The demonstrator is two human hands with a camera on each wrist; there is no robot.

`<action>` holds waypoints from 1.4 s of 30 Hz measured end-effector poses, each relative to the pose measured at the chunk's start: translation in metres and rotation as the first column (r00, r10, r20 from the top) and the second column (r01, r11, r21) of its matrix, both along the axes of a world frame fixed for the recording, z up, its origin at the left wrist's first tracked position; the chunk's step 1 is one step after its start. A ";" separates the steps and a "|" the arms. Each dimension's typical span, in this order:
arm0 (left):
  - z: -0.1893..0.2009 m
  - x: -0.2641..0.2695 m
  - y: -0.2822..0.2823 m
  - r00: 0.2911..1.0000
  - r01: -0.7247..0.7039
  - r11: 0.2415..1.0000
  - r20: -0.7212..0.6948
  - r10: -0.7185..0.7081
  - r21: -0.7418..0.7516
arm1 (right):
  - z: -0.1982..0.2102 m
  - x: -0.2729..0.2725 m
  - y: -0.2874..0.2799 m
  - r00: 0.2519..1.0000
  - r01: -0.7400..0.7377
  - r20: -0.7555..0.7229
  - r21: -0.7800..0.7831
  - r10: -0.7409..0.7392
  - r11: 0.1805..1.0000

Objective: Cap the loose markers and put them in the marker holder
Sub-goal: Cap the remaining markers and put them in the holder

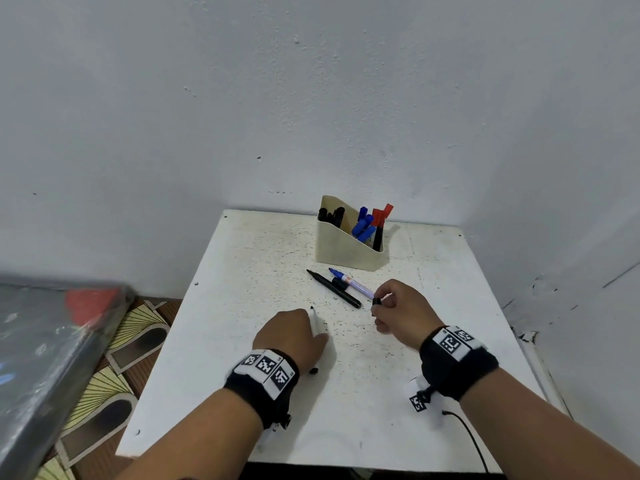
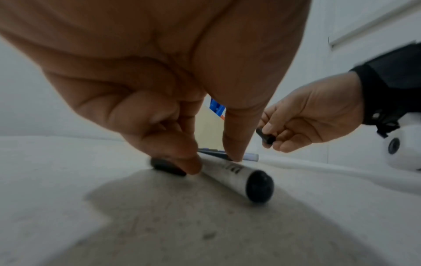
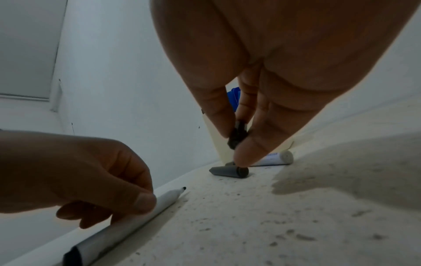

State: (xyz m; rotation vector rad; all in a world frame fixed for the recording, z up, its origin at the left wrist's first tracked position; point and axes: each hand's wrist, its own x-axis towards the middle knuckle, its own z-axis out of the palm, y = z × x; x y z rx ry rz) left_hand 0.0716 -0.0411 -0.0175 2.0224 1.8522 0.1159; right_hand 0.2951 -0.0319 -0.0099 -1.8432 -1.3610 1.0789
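A white marker (image 1: 316,323) with a bare black tip lies on the white table (image 1: 263,258). My left hand (image 1: 294,336) pinches its barrel (image 2: 224,166) against the tabletop; something dark and blurred (image 2: 168,167) sits under the fingertips. My right hand (image 1: 379,304) hovers to the right and pinches a small black cap (image 3: 238,135) between thumb and fingers. An uncapped black marker (image 1: 334,289) and an uncapped blue marker (image 1: 349,282) lie side by side beyond both hands. The cream marker holder (image 1: 341,252) stands behind them with black, blue and red markers in it.
The table sits in a corner, with white walls (image 1: 311,98) behind and to the right. A grey covered surface (image 1: 45,341) lies to the left, over a patterned floor (image 1: 114,358). A black cable (image 1: 471,441) trails off the table's near right edge.
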 end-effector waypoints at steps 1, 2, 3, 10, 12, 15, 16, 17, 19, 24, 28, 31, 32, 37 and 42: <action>0.001 0.002 0.000 1.000 -0.003 1.000 -0.017 0.003 -0.011 | -0.001 0.000 -0.002 1.000 0.007 -0.029 -0.001 -0.007 1.000; 0.002 0.002 0.000 1.000 -0.013 1.000 -0.028 0.012 -0.024 | -0.001 0.000 -0.003 0.999 0.010 -0.046 -0.005 -0.011 1.000; 0.001 0.003 0.001 0.999 -0.024 0.999 -0.035 0.023 -0.033 | -0.001 0.000 -0.006 0.998 0.011 -0.058 -0.006 -0.011 1.000; 0.002 -0.004 -0.001 0.995 -0.065 0.996 0.071 0.069 -0.054 | 0.007 0.000 -0.017 0.974 0.042 -0.222 0.021 -0.036 0.999; 0.006 -0.007 -0.004 0.978 -0.083 0.996 0.189 0.089 -0.040 | 0.012 0.001 -0.021 0.938 0.074 -0.340 0.028 -0.060 0.997; 0.018 -0.009 -0.017 0.890 -0.105 0.992 0.438 0.125 -0.069 | 0.021 -0.001 -0.027 0.854 0.115 -0.514 0.044 -0.076 0.992; 0.023 -0.009 -0.022 0.849 -0.108 0.990 0.511 0.137 -0.085 | 0.026 -0.001 -0.030 0.816 0.133 -0.572 0.043 -0.085 0.990; 0.028 -0.010 -0.027 0.804 -0.106 0.989 0.576 0.145 -0.100 | 0.031 -0.002 -0.032 0.764 0.151 -0.638 0.031 -0.097 0.988; 0.037 -0.013 -0.035 0.730 -0.090 0.988 0.667 0.150 -0.123 | 0.040 -0.002 -0.036 0.636 0.172 -0.764 0.002 -0.109 0.985; 0.028 -0.026 -0.037 0.864 -0.117 0.988 0.481 0.152 -0.101 | 0.045 -0.004 -0.041 0.688 0.211 -0.700 -0.057 -0.189 0.976; 0.011 -0.036 -0.019 0.937 -0.197 0.980 0.287 0.198 -0.032 | 0.027 -0.020 -0.018 0.997 0.078 -0.012 -0.116 -0.080 0.990; 0.003 -0.040 -0.004 0.949 -0.240 0.971 0.209 0.235 0.000 | 0.016 -0.032 0.001 0.917 -0.068 0.385 -0.117 0.108 0.991; 0.002 -0.039 -0.001 0.956 -0.237 0.972 0.179 0.234 -0.004 | 0.013 -0.035 0.006 0.868 -0.121 0.473 -0.095 0.152 0.988; -0.011 -0.032 0.011 0.969 -0.212 0.976 0.120 0.217 -0.053 | -0.010 -0.049 0.029 0.698 -0.238 0.661 -0.148 0.275 0.960; -0.017 -0.031 0.012 0.969 -0.222 0.973 0.098 0.227 -0.064 | -0.018 -0.049 0.029 0.675 -0.229 0.676 -0.191 0.297 0.955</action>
